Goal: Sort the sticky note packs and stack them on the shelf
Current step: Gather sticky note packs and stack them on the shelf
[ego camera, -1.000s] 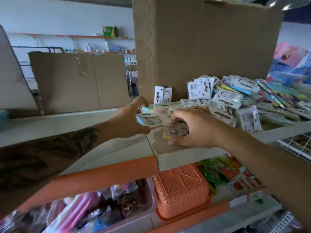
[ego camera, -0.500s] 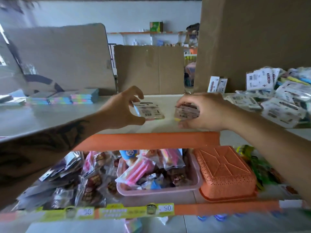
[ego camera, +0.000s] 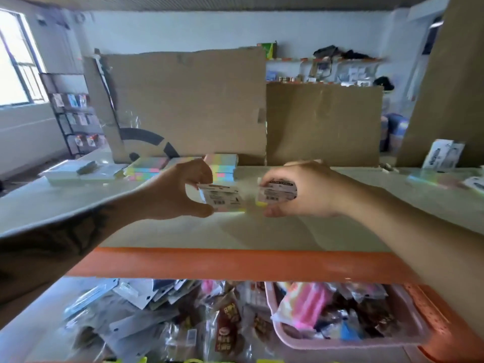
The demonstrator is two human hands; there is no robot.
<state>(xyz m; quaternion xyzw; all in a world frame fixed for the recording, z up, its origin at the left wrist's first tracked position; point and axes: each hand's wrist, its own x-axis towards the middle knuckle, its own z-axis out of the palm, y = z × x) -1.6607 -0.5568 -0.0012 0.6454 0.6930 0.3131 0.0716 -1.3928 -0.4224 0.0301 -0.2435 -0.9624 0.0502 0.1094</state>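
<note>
Hands meet mid-frame above the pale shelf, left hand pinching one white-labelled pastel sticky note pack, right hand gripping another labelled pack, likely bound for the pastel stacks behind.

Both arms stretched forward, level, converging at centre. Left forearm tattooed, entering from lower left. Left hand in pinch grip, thumb below, fingers curled over top of sticky note pack. Right hand knuckles up, thumb underneath, fingers wrapped round second sticky note pack. Hands close together, fingertips not touching.
</note>
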